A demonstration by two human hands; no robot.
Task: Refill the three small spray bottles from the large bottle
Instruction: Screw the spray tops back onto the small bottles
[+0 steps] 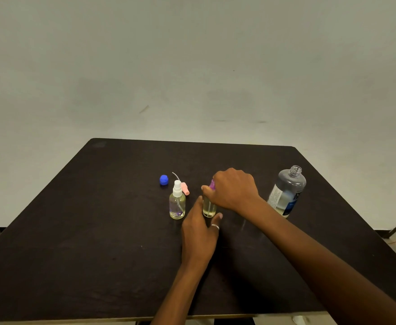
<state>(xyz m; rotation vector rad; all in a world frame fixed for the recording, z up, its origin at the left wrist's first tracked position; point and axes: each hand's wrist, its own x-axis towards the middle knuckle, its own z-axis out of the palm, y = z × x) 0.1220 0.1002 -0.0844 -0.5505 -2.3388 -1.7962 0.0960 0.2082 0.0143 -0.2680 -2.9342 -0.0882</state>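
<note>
The small spray bottle (209, 208) stood near the middle of the bench (75, 231). The left hand (199, 231) grasped its body to steady it, while the right hand (234, 188) gripped its purple top (212, 184), likely to twist it. A white-topped spray bottle (177, 204) stood just left. Behind that lay a pink sprayer (186, 189) and a blue cap (164, 179). The large bottle (287, 191) stood uncapped toward the right edge, handy for pouring.
</note>
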